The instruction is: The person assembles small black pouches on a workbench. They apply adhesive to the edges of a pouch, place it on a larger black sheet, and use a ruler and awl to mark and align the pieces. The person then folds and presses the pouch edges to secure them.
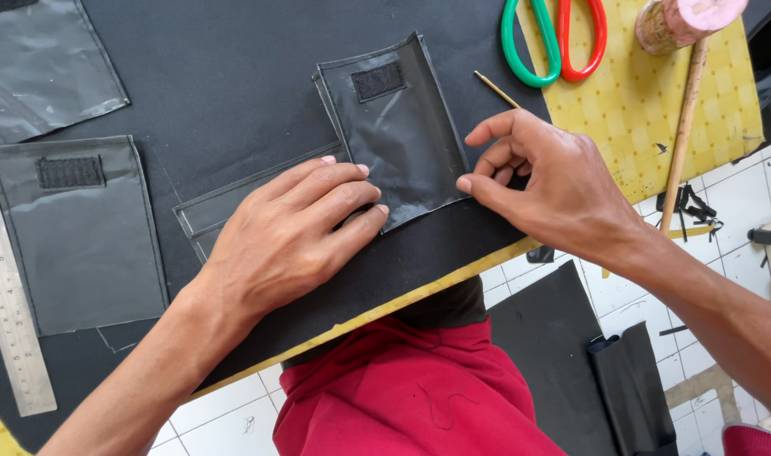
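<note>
Lying on the large black sheet [233, 76] near the middle of the board, a glossy black rectangular piece [402, 139] with a small hook-and-loop patch [378, 81] near its top edge is being held down from both sides. The left hand [288, 232] is laid flat over its lower left corner, fingers extended and pressed together, apparently so that the piece is kept from sliding on the sheet. The right hand [546, 181] is set at the lower right edge, thumb and forefinger pinched on that edge while the other fingers are curled; the edge seems to be pressed or aligned there. A narrower black strip [225, 207] is tucked partly under the left hand, beside the piece.

Three glossy black pieces can be counted: the one held, a second with its own patch [77, 232] lying flat to the left, and a third plain one [39, 63] at the upper left corner. Two hook-and-loop patches are seen in all. One steel ruler [10, 312] is placed along the left edge. One pair of scissors [554, 38], with one green and one red handle, is left on the yellow mat [647, 110], within reach. One thin wooden stick [497, 89] lies just above the right hand, and one longer wooden rod [682, 127] stands by a pink-topped spool [685, 21]. More black material [571, 363] lies on the tiled floor.
</note>
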